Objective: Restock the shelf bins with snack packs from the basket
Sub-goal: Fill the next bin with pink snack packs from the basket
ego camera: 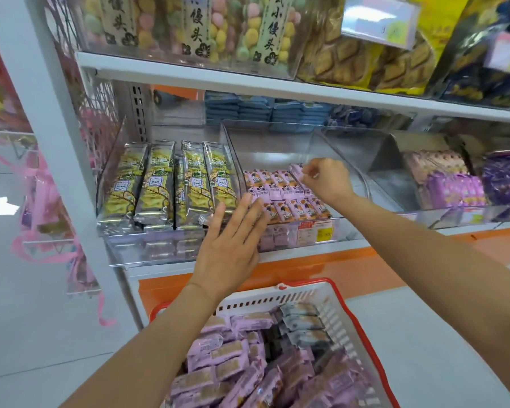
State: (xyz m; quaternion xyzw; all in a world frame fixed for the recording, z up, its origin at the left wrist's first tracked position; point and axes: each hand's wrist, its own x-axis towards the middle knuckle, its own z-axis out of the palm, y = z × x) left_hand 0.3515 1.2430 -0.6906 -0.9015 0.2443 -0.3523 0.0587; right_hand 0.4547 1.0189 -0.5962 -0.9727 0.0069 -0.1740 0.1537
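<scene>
Far left, yellow packs [165, 187] fill their own bin, not in play. Next, left hand [233, 237] flat, fingers straight and spread, fingertips resting on the front row of pink snack packs [280, 192] in the clear bin [271, 148]; its forearm rises over the basket [277, 301], which holds plenty more. Further right, right hand [326, 179] curled, wrist bent down, pinching one pink pack [296, 169] at the back row. To do it well: seat the pack upright, flush with its row, left hand bracing the front so nothing topples
</scene>
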